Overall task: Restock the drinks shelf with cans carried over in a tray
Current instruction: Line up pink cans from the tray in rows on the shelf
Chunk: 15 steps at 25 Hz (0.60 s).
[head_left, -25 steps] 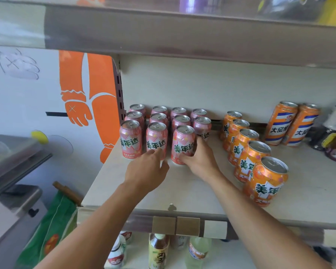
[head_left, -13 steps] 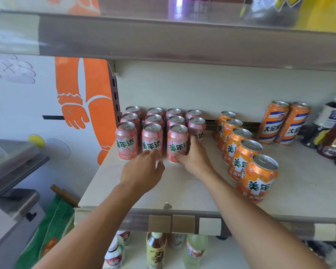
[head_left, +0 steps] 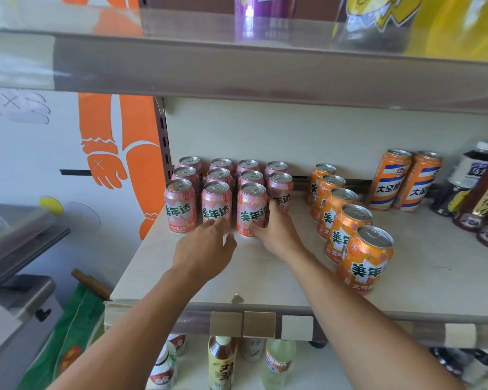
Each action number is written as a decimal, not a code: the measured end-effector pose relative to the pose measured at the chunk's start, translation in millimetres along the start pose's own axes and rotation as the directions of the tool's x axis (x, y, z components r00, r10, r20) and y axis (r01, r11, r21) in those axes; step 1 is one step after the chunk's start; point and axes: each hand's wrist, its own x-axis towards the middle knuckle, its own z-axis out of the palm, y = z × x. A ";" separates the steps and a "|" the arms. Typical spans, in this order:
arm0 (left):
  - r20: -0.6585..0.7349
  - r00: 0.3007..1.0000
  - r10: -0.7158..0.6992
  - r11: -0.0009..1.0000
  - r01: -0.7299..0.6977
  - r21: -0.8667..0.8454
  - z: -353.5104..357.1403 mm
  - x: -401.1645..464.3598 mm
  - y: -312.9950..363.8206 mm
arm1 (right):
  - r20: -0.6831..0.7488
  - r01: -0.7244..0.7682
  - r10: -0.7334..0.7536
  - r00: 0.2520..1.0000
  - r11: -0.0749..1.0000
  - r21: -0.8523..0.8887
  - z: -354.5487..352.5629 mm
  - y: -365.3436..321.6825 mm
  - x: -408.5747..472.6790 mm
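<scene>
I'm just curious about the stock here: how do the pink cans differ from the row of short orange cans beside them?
The pink cans stand in a tight block, several rows deep; the short orange cans form one single file running front to back. Both hands, left hand and right hand, are at the pink cans; the orange ones are untouched. Both kinds stand upright, look about the same size and carry the same green lettering.

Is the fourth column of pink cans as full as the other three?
No, the fourth column of pink cans holds two, while the other three columns hold three each, and the right hand rests at its open front spot.
</scene>
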 end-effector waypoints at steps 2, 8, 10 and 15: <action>-0.006 1.000 -0.010 1.000 0.010 0.001 -4.5 -4.6 1.2 | 0.007 -0.018 0.019 1.000 1.000 -0.011 -0.9 -1.3 -1.7; -0.013 1.000 -0.022 1.000 0.022 -0.003 -25.6 -28.8 7.7 | -0.032 0.001 -0.004 0.999 0.993 -0.116 -11.1 -22.6 -36.2; -0.005 1.000 -0.003 1.000 0.003 0.005 -32.3 -38.7 16.4 | -0.052 0.038 -0.053 0.997 0.963 -0.267 -22.3 -33.9 -61.1; -0.025 0.992 0.125 0.991 -0.126 -0.046 -41.1 -65.7 59.5 | -0.082 0.106 -0.175 0.981 0.842 -0.530 -63.3 -58.4 -139.5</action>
